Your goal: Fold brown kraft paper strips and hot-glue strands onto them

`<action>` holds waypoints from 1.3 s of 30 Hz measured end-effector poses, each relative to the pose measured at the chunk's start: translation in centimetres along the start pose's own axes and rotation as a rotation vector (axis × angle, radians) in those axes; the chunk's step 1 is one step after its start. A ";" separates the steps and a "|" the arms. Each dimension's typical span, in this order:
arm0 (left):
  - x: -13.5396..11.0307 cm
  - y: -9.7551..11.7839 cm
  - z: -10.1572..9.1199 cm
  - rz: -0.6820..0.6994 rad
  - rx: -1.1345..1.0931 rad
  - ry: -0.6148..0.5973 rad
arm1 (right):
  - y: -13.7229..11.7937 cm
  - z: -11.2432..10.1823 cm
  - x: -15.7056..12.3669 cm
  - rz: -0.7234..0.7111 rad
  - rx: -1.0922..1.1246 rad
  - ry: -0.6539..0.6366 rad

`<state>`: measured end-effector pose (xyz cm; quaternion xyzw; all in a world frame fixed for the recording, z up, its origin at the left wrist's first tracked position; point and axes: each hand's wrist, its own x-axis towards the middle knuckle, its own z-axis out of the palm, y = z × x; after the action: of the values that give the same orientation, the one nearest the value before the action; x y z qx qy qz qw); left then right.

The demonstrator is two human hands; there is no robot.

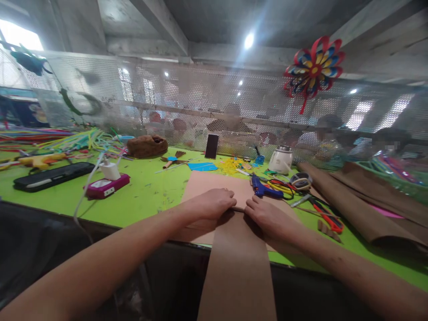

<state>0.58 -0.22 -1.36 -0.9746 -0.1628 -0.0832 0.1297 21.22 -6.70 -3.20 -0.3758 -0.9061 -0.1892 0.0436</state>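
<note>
A long strip of brown kraft paper [239, 263] runs from the green table's front edge down toward me. It lies over a larger brown sheet [214, 185] spread flat on the table. My left hand [212, 203] and my right hand [267, 217] sit side by side at the strip's far end. Both have their fingers curled down, pinching that folded end of the strip against the sheet.
A blue glue gun [264, 189], tape rolls [301, 180], and red-handled scissors [329, 218] lie right of the hands. Rolled brown paper [361, 209] fills the right side. On the left are a pink power bank with charger [107, 185], a black phone [53, 176] and coloured strips [67, 138]. A mesh screen stands behind the table.
</note>
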 end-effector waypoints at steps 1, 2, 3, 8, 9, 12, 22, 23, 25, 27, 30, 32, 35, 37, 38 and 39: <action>-0.1 0.1 0.1 0.007 -0.004 0.015 | 0.0 0.0 -0.1 0.000 0.002 0.003; -0.3 0.1 0.1 0.014 -0.007 0.030 | -0.1 0.0 -0.1 0.000 0.011 0.008; -0.5 0.2 0.2 0.018 -0.011 0.046 | -0.1 -0.1 -0.2 0.004 0.024 0.012; -1.4 0.8 -0.3 -0.029 -0.052 0.096 | -0.5 -0.5 -0.4 0.046 0.014 0.010; -1.4 0.8 -0.5 -0.041 -0.057 0.087 | -0.5 -0.6 -0.4 0.042 0.006 0.004; -0.7 0.3 -1.1 -0.072 -0.076 -0.005 | -0.8 -1.0 -0.2 0.020 -0.008 -0.015; 3.2 -1.9 -0.9 -0.200 -0.609 -0.191 | -1.8 -2.0 -0.4 0.061 0.014 0.076; 3.0 -1.9 -1.0 -0.194 -0.657 -0.202 | -1.9 -2.0 -0.5 0.077 0.026 0.098; 2.5 -1.8 -1.2 -0.224 -0.758 -0.219 | -2.0 -2.0 -0.5 0.089 0.043 0.131; 2.1 -1.7 -1.2 -0.277 -0.830 -0.228 | -2.0 -2.0 -0.5 0.089 0.039 0.150; 1.7 -1.5 -0.9 -0.324 -0.871 -0.211 | -1.9 -1.9 -0.3 0.090 0.020 0.152; 1.7 -1.3 -0.6 -0.325 -0.874 -0.194 | -1.8 -1.6 -0.3 0.096 0.026 0.153; 1.8 -1.1 -0.4 -0.331 -0.869 -0.175 | -1.7 -1.2 -0.4 0.128 0.095 0.200; 1.7 -1.0 -0.4 -0.324 -0.881 -0.165 | -1.5 -1.1 -0.6 0.164 0.196 0.256; 1.7 -0.9 -0.4 -0.317 -0.891 -0.161 | -1.3 -1.1 -0.6 0.189 0.268 0.286; 1.7 -0.9 -0.4 -0.312 -0.901 -0.155 | -1.0 -1.3 -0.5 0.222 0.352 0.315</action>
<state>1.81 0.99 -0.39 -0.9010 -0.2640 -0.0912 -0.3320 20.80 -8.18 -2.47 -0.4256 -0.8603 -0.0789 0.2692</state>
